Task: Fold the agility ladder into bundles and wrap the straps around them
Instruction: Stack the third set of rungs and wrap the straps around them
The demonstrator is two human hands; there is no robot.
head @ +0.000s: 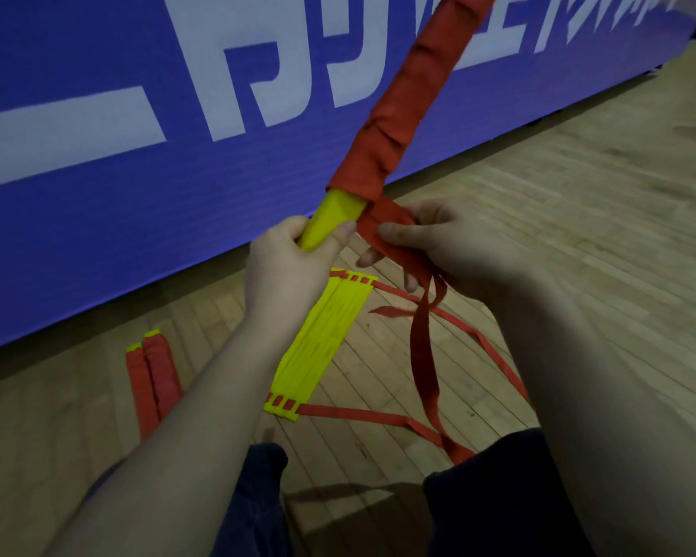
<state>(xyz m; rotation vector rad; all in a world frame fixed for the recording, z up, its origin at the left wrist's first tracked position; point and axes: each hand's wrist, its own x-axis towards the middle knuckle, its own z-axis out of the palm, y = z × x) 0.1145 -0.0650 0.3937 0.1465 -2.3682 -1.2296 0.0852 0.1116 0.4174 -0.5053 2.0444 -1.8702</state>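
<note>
Head view, looking down past both forearms at a wooden floor (579,203). The left hand (286,259) grips the bare yellow end of a long, narrow bundle (402,102) of folded ladder rungs, fingers and thumb curled round it. The bundle is held in the air, its long axis slanting from the left hand up and to the right until it leaves the top edge; all but the yellow lower end is wound in red strap. The right hand (451,247), just beside the left, pinches the loose strap (422,347) between thumb and fingers where it comes off the bundle. From there the strap hangs down to the floor between the person's knees in dark trousers (499,508). On the floor below the hands lies a flat stack of yellow rungs (318,339), lengthwise away from the person, with red straps trailing from its ends. To the left, two wrapped bundles (153,379) lie side by side, near a blue banner (97,162) with large white lettering.
</note>
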